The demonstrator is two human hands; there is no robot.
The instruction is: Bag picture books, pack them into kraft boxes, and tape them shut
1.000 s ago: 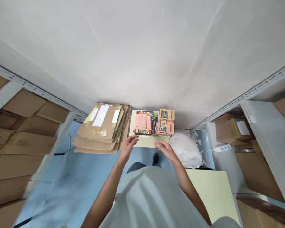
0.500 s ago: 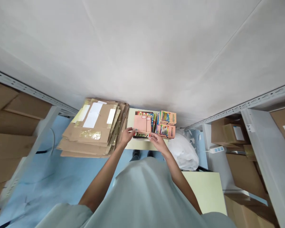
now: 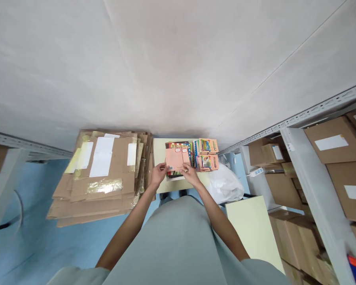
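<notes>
Two pink booklets overlap, lying flat over a pile of colourful magazines on a pale yellow table. My left hand pinches the lower left corner of the pink booklets, fingers closed. At their lower right edge, my right hand grips them between thumb and fingers. The pink covers hide most of the magazines below. Just to the right stand two piles of small books with pictures on their orange-pink covers, a back pile and a front pile.
Flattened cardboard boxes are stacked high on the left. A white plastic bag sits right of the table, near a second pale yellow surface. Shelves with cartons line the right side. A wall rises behind the table.
The view has shifted and turned slightly. The pink booklets have moved slightly down over the pile, showing more of the magazine title above them. My right hand has moved inward along their lower edge.
</notes>
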